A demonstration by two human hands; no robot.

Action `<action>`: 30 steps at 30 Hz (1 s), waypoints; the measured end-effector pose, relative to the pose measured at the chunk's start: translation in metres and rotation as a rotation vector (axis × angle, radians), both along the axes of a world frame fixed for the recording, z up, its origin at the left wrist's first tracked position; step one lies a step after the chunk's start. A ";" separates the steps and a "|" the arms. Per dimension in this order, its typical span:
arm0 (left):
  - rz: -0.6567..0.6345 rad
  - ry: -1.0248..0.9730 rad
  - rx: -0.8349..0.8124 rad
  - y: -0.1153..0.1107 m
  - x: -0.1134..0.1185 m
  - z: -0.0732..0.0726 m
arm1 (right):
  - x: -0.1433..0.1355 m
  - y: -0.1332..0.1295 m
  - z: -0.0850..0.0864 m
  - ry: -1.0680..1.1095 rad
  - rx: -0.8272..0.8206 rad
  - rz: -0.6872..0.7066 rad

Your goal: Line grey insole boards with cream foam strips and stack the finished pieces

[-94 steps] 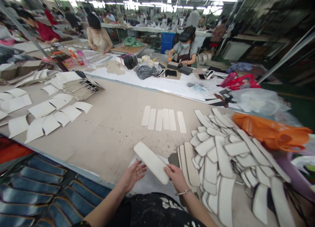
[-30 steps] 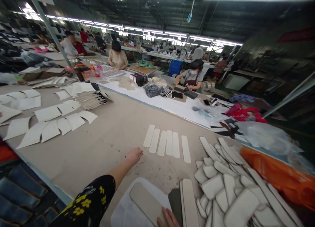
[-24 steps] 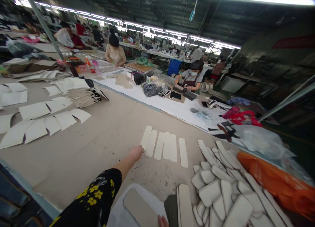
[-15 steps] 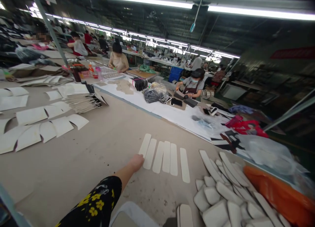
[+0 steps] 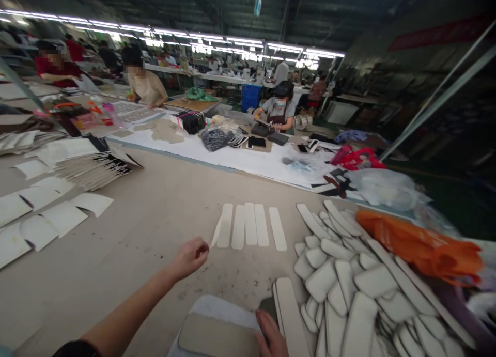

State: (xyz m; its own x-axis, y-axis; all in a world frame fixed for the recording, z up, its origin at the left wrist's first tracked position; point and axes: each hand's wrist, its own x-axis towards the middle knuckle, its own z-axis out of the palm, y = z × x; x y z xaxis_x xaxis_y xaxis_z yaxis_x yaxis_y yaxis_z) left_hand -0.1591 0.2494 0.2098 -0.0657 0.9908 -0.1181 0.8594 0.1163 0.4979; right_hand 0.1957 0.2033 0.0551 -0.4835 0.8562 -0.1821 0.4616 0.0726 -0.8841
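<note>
My left hand (image 5: 192,256) hovers over the tabletop with its fingers curled, just left of a row of long pale strips (image 5: 251,224); whether it pinches anything is too small to tell. At the bottom, my right hand (image 5: 272,334) rests at the right edge of a rounded grey-beige piece (image 5: 219,336), which lies on a white cloth-like pad (image 5: 222,306). Its fingertips are partly cut off by the frame, and its hold is unclear. Right beside it stand long rounded pieces (image 5: 290,310).
A large heap of pale rounded pieces (image 5: 323,277) and an orange bag (image 5: 418,243) lie at right. Pale curved sheets (image 5: 54,217) and a fanned stack (image 5: 91,168) are at left. Across the white table (image 5: 217,158), a person (image 5: 277,111) handles dark pieces.
My left hand has drawn back left from the strips, and the leftmost strip now leans partly under its neighbour. My right hand has come into view. The view has turned right and down.
</note>
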 end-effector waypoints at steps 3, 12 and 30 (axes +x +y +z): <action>-0.039 -0.438 -0.097 -0.046 0.015 0.040 | -0.015 0.007 0.017 0.230 -0.274 -0.258; -0.010 -1.088 -0.370 -0.118 0.048 0.037 | -0.024 0.017 0.046 0.414 -0.871 -0.279; 0.449 -1.252 -0.520 -0.162 0.039 -0.034 | 0.003 -0.038 0.037 0.139 -0.901 -0.250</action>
State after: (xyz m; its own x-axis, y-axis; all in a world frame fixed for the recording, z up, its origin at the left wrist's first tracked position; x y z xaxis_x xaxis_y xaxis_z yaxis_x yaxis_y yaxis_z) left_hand -0.1197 0.0874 0.1762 0.0606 0.7409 -0.6688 -0.2653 0.6579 0.7048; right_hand 0.1983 0.1653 0.0916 -0.3722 0.5032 -0.7799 0.2577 -0.7512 -0.6077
